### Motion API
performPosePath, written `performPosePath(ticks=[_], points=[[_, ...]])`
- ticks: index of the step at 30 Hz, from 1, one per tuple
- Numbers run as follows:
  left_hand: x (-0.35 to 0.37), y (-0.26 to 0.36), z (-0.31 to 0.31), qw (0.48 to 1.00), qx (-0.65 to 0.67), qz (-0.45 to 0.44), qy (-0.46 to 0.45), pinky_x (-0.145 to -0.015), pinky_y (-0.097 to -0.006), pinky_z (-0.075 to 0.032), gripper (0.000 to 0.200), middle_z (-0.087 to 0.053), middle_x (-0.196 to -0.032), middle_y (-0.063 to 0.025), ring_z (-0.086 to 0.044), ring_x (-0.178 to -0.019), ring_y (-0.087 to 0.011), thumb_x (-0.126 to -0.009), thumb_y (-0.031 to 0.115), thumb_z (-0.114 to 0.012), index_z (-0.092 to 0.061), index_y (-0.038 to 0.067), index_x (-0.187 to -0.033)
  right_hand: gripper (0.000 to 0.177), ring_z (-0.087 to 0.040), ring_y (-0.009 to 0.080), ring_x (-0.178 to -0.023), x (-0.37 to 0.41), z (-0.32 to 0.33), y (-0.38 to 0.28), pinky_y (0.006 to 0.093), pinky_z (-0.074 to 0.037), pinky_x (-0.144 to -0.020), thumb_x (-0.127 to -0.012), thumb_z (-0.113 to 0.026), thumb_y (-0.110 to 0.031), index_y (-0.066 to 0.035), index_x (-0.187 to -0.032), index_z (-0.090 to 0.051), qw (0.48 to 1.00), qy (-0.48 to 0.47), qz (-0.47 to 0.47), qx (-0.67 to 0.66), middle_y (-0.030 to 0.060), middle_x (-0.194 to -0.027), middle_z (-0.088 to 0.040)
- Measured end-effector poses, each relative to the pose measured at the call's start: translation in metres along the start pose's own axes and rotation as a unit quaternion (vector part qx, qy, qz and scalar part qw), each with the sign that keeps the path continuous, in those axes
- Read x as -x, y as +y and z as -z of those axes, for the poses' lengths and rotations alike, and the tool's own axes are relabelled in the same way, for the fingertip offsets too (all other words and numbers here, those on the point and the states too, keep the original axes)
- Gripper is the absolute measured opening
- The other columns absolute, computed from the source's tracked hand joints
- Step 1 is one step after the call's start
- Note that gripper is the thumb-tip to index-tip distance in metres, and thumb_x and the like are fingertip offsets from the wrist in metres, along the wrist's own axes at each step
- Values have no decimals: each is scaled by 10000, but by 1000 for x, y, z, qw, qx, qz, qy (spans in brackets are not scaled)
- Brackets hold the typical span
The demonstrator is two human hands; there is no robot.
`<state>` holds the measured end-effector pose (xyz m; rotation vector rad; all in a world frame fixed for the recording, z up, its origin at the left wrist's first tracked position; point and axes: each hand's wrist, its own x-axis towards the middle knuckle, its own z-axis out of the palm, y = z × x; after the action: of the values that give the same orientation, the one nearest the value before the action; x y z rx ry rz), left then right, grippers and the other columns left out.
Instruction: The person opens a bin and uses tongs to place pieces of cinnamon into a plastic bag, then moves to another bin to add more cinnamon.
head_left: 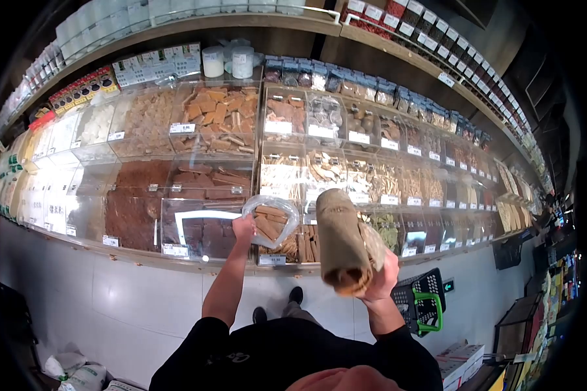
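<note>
My left hand [244,228] holds a clear plastic bag [272,220] by its rim, with brown pieces inside it. The bag hangs in front of the lower row of clear bins [202,228]. My right hand [381,277] grips a large brown rolled slab, like bark [340,241], held upright just right of the bag. The roll's lower end shows curled layers. Both arms reach forward from my black sleeves toward the display.
A long wall of clear bins [306,150] holds dried brown goods with white price tags. Jars and boxes line the shelves [241,62] above. A black shopping basket with green handles [421,303] sits on the pale floor at right. White sacks [78,371] lie at lower left.
</note>
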<state>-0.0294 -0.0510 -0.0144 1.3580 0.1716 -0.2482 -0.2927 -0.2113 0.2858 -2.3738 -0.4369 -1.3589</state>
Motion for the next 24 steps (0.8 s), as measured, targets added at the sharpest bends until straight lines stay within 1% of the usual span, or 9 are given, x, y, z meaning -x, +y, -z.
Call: performPosePath(ticks=[2, 3, 5, 8, 14, 19, 22, 23, 24], points=[[-8, -17, 5, 999, 5, -38, -25, -331, -300, -371, 372, -497, -454, -44, -476, -336, -146, -882, 191, -570, -528, 41, -544, 626, -594, 313, -638, 15, -10, 8, 348, -489, -546, -791, -717, -140, 21, -1288, -374, 999, 21, 1, 40, 189, -918, -600], [-15, -30, 10, 996, 36, -64, -51, -341, -309, -388, 389, -505, -446, -51, -490, -337, -157, -873, 211, -573, -536, 37, -528, 596, -583, 284, -639, 24, -14, 14, 352, -487, -565, -804, -707, -146, 27, -1286, -402, 999, 18, -25, 29, 202, -983, -593], [-23, -36, 8, 999, -21, -41, 0, -348, -319, -397, 340, -529, -487, -60, -520, -368, -166, -826, 221, -594, -560, 22, -552, 583, -541, 198, -625, 25, -17, 14, 305, -451, -553, -799, -655, -49, 57, -1313, -402, 998, 8, -69, -7, 177, -989, -582], [-18, -28, 4, 998, -53, -26, 5, -343, -336, -401, 362, -523, -459, -76, -513, -342, -189, -840, 224, -586, -560, 12, -548, 592, -541, 222, -591, 33, -26, 18, 341, -447, -541, -748, -696, -64, 38, -1275, -446, 992, 24, -121, -19, 119, -818, -568], [-7, -16, 5, 991, -128, -25, 10, -427, -351, -464, 434, -540, -446, -107, -552, -383, -210, -883, 222, -541, -582, -15, -521, 583, -540, 232, -610, 51, -36, 20, 343, -425, -546, -755, -676, -52, 49, -1282, -447, 985, 17, -171, -29, 139, -830, -544], [-17, -28, 9, 992, -121, -27, 10, -433, -344, -467, 413, -563, -464, -103, -552, -379, -201, -856, 248, -583, -607, -15, -538, 560, -521, 228, -581, 54, -33, 23, 341, -408, -533, -774, -681, -65, 75, -1264, -448, 992, 12, -127, -18, 97, -730, -532], [-40, -57, 9, 992, -118, -19, 29, -352, -331, -388, 372, -528, -470, -71, -505, -348, -184, -874, 217, -601, -571, 16, -563, 542, -532, 228, -591, 43, -25, 24, 338, -448, -553, -784, -687, -81, 78, -1249, -461, 996, 43, -79, -1, 134, -800, -573], [-45, -62, 10, 993, -115, -10, 37, -314, -325, -351, 359, -509, -473, -55, -482, -332, -177, -885, 200, -607, -552, 32, -573, 539, -588, 275, -672, 43, -19, 24, 359, -498, -602, -791, -690, -101, 81, -1244, -462, 996, 28, -90, 3, 187, -893, -600], [-43, -59, 10, 996, -82, -3, 21, -307, -314, -330, 338, -510, -490, -44, -475, -340, -166, -892, 185, -594, -548, 39, -591, 543, -557, 245, -636, 41, -16, 27, 342, -470, -573, -828, -660, -138, 73, -1275, -437, 997, 43, -55, 34, 187, -936, -599]])
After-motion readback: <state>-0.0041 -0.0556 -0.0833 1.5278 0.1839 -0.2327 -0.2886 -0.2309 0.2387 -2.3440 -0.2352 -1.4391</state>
